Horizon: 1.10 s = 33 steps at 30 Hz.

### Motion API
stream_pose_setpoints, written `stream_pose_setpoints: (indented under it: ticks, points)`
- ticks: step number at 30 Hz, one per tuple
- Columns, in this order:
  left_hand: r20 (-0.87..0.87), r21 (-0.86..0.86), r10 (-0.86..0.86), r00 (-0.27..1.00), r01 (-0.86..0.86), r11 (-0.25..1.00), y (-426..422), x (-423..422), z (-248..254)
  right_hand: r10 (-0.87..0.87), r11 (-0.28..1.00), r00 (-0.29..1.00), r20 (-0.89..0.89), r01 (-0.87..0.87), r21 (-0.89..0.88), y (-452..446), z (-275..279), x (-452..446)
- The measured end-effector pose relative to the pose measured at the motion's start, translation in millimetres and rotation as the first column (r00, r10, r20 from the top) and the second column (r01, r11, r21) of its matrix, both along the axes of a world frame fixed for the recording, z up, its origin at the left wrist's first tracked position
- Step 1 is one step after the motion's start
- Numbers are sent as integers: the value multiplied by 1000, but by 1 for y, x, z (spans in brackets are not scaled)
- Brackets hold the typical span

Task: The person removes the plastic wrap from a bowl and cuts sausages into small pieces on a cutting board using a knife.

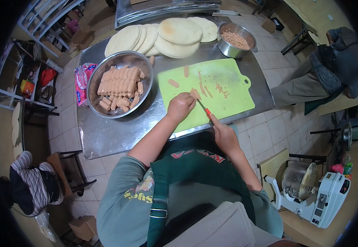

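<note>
My right hand (225,133) is wrapped round the red handle of a knife (207,110), its blade at a cut sausage (195,94) on the green cutting board (232,92). Bent over that sausage, my left hand (181,106) presses it with its fingers together. Sausage strips (201,84) and small diced pieces (222,90) lie beyond and to the right. Two more sausage pieces (173,83) rest on the board's left part. Left of the board, a steel bowl (141,97) holds several sausages (119,82).
Flat round breads (180,31) are piled at the back of the metal table (117,140). A pot (229,50) of diced sausage stands back right. A pink package (81,82) lies left of the bowl. One person (331,66) stands at right, another (34,185) is at lower left.
</note>
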<state>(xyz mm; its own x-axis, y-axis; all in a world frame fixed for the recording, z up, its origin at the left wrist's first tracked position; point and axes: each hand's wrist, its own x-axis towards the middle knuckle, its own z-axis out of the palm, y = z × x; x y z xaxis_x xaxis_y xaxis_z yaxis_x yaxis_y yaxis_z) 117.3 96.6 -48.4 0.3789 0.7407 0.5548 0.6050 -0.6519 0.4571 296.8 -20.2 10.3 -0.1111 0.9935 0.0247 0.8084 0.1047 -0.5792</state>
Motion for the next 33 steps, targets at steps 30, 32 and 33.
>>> stream_pose_setpoints:
  ticks: [30,32,33]
  points:
    - [-127,-226,285,950,-307,924,42,-38,15,-151,989,981,-123,149,-21,18,-10,3]
    - [-131,-335,252,959,-282,899,42,-32,23,-168,986,975,-147,168,-13,18,-10,8]
    - [-132,-440,220,967,-256,861,41,-29,25,-169,986,974,-148,169,-14,17,-9,8]
